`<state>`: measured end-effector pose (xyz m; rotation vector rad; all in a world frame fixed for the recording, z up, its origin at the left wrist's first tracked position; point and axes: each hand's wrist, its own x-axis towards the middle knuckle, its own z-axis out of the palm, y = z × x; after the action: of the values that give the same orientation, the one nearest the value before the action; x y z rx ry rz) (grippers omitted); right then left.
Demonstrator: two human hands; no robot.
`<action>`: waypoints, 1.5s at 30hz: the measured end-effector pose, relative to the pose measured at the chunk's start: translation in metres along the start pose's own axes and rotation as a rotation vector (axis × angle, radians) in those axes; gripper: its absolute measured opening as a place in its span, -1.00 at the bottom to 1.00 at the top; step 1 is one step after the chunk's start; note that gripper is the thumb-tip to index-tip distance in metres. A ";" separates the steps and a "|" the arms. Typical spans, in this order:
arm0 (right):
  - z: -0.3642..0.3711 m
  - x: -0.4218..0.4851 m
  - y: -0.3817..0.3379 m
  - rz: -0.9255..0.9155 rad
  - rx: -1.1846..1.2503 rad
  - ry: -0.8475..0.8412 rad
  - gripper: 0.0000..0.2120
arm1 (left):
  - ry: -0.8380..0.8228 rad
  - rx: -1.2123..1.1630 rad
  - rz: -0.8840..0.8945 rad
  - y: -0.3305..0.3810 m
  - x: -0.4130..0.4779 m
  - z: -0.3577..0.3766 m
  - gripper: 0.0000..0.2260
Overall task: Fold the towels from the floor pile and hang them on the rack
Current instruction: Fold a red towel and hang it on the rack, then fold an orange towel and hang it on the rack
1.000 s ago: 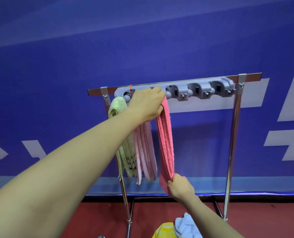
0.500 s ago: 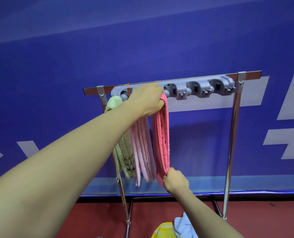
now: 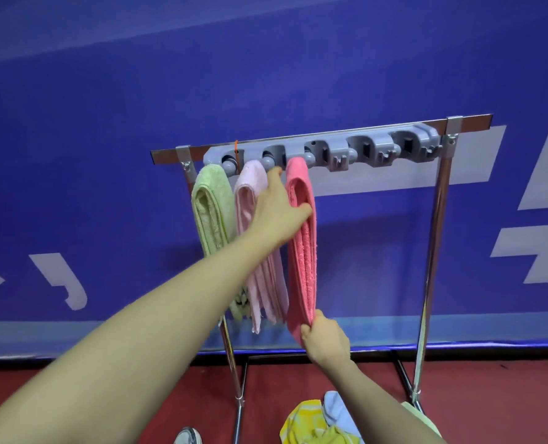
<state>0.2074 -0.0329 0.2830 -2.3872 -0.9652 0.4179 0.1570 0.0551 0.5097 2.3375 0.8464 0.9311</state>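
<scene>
**Two hands on the dark pink towel**

Head view: A shiny metal rack [image 3: 432, 251] stands in front of a blue wall [image 3: 106, 123] with white shapes on it. A grey clip bar [image 3: 362, 149] runs along the top of the rack. Three folded towels hang side by side from the left part of the bar. The green towel [image 3: 210, 213] is at the far left. The light pink towel [image 3: 245, 200] is next to it. The dark pink towel [image 3: 303, 261] is on the right of those two.

The left hand [image 3: 277, 216] reaches up between the two pink towels. One finger points up toward the bar, and another finger presses on the upper front of the dark pink towel. I cannot tell if the hand grips the towel or only touches it. The left arm crosses in front of the lower parts of the green and light pink towels.

The right hand [image 3: 325, 342] is lower down. It pinches the bottom end of the dark pink towel, and the towel hangs straight.

On the red floor [image 3: 170, 395], near the foot of the rack, lies a crumpled yellow towel [image 3: 308, 426]. A light blue towel [image 3: 335, 408] touches it.
</scene>
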 end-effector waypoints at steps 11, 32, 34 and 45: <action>0.090 0.002 0.088 -0.090 0.011 0.109 -0.77 | -0.195 -0.043 -0.409 -0.159 -0.136 0.204 -0.69; 0.383 -0.046 0.288 0.207 -0.084 -0.797 -0.69 | -1.012 0.226 -1.145 -0.441 -0.391 0.397 -0.63; 0.398 -0.049 0.283 0.191 -0.087 -0.748 -0.66 | -0.951 0.125 -1.246 -0.445 -0.395 0.406 -0.67; 0.411 -0.060 0.302 0.118 -0.272 -0.715 -0.75 | -0.723 -0.134 -1.338 -0.443 -0.416 0.413 -0.88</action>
<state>0.1416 -0.1125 -0.2200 -2.5846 -1.2369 1.3204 0.0570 -0.0095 -0.2151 1.2558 1.5297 -0.3837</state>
